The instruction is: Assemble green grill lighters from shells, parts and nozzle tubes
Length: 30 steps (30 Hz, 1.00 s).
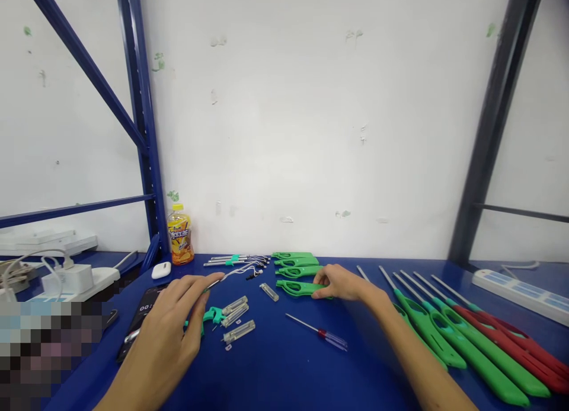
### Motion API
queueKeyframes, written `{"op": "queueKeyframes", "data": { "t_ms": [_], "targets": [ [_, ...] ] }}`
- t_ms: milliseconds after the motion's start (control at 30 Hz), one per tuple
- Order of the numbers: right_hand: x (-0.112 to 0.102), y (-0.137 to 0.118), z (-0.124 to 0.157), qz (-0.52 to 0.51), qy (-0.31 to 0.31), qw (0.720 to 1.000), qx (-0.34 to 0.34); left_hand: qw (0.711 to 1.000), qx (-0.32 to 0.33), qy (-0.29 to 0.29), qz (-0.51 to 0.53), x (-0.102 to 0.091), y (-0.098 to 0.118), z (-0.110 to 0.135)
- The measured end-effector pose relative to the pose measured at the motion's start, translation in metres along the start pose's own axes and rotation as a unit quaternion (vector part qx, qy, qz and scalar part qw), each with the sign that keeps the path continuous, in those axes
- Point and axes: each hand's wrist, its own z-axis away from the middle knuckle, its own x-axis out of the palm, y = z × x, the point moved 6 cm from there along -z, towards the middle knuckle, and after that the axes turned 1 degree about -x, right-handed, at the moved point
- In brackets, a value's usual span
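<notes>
Table (311, 375): blue, against a white wall (284, 102)
Left hand (166, 325): pinching what seems a metal rod (214, 283) with white wires (235, 271)
Right hand (334, 282): clasping the nearest green casing (297, 289) of a central row (299, 261)

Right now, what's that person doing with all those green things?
Someone is handling small parts at a blue table. The left hand has a thin metal rod with white wires in its grip. The right hand is on the right end of the nearest green shell in a row. A screwdriver lies loose, with clear plastic pieces to its left. Long-nosed green lighters and red ones lie at the right.
</notes>
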Motion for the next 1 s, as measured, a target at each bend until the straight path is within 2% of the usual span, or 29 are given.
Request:
{"op": "queueKeyframes", "data": {
  "t_ms": [200, 300, 367, 433, 567, 700, 833, 933, 1000],
  "targets": [
    [-0.02, -0.013, 0.015, 0.014, 0.033, 0.999, 0.003, 1.0, 0.011, -0.01, 0.007, -0.002, 0.009, -0.001],
    [-0.031, -0.03, 0.035, 0.028, 0.069, 0.997, -0.012, 1.0, 0.002, -0.013, 0.0, -0.005, 0.009, -0.001],
    [-0.03, -0.044, 0.052, 0.038, 0.085, 0.995, -0.022, 1.0, -0.009, -0.021, -0.006, -0.007, 0.008, -0.001],
    [-0.02, -0.059, 0.068, 0.044, 0.077, 0.995, -0.04, 0.999, -0.018, -0.038, -0.001, -0.007, 0.009, 0.0],
    [0.014, -0.088, 0.094, 0.039, 0.028, 0.995, -0.082, 0.995, -0.019, -0.081, 0.059, -0.005, 0.016, 0.0],
    [0.034, -0.103, 0.106, 0.01, -0.017, 0.997, -0.071, 0.987, -0.005, -0.137, 0.088, -0.001, 0.025, 0.0],
    [0.02, -0.091, 0.103, -0.026, 0.016, 0.998, -0.06, 0.978, -0.006, -0.187, 0.096, 0.001, 0.026, 0.002],
    [0.001, -0.057, 0.091, 0.015, 0.071, 0.997, -0.031, 0.969, -0.01, -0.218, 0.111, 0.002, 0.026, 0.005],
    [-0.006, -0.03, 0.082, 0.031, 0.085, 0.996, -0.007, 0.962, -0.015, -0.24, 0.129, 0.003, 0.026, 0.007]
  ]
}}
